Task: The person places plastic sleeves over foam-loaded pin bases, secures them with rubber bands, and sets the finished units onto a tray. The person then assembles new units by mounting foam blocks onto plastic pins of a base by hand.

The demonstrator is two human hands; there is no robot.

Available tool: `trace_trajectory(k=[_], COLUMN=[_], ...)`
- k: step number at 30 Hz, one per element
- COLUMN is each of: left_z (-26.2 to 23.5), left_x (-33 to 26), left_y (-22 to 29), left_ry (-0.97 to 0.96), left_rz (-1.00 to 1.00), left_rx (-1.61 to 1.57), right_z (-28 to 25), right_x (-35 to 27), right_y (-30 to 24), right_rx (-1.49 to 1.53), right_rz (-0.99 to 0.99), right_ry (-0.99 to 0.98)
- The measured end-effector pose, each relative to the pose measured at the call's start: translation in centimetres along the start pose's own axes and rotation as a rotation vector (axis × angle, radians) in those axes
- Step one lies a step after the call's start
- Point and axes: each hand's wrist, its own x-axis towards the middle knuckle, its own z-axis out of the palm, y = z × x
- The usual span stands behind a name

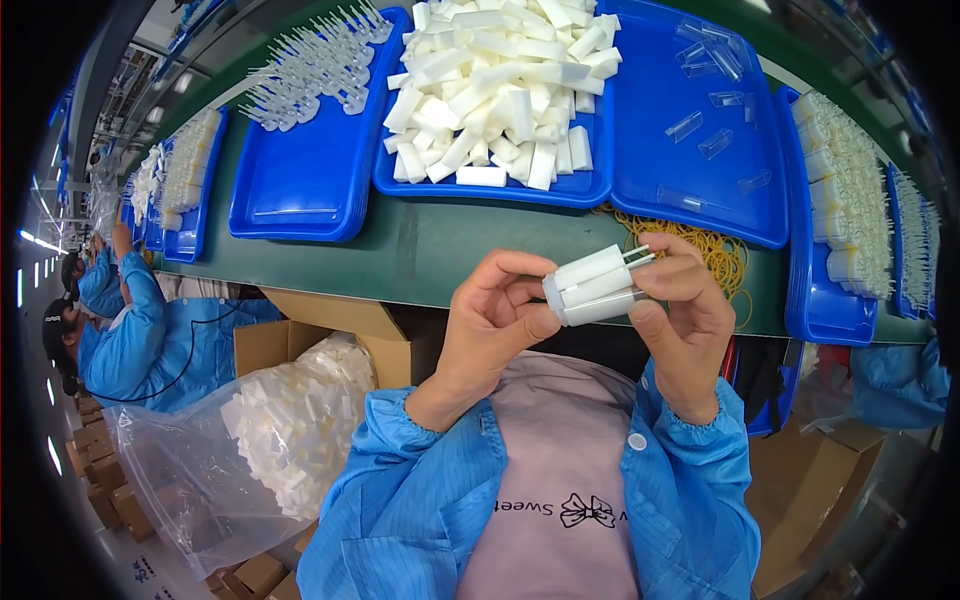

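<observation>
just above the lap, in front of the green tabletop, the left hand and right hand hold a small bundle of white tubes between them — three or so lying side by side, with thin clear tips poking out at the right end. the left fingers are pinched on the capped end, the right fingers closed around the tip end; both are grasping the bundle, held clear of the tabletop. judging by this, the bundle is gathered but no band shows around it yet, so i'd say the binding is still to do.

beyond the hands lies a heap of yellow rubber bands, just past the right hand. behind it sit blue trays: one piled with loose white tubes, one nearly bare with a few clear caps, one on the left with clear plastic pieces at its far end. a tray at the right edge holds rows of what look like finished bundles — a fair stock already. to the left, a clear bag of white parts rests against a cardboard box, and another worker in a blue coat sits further along. nothing stands between the hands and the bands.
</observation>
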Motion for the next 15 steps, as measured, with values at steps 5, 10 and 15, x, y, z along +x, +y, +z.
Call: trace_trajectory(k=[5,10,15], left_z=[0.0,0.2,0.8], left_x=[0.3,0.5,0.4], left_y=[-0.5,-0.9,-0.1], left_ry=[-0.002,-0.021,-0.052], left_rz=[-0.071,-0.151,-0.009], left_rx=[-0.065,-0.104,-0.004], right_z=[-0.4,-0.9,-1.2], right_x=[0.3,0.6,1.2], right_y=[-0.2,-0.5,-1.3], right_rx=[-0.044,-0.128,-0.276], right_rz=[-0.011,-0.014,-0.097], right_ry=[-0.009,0.01,-0.124])
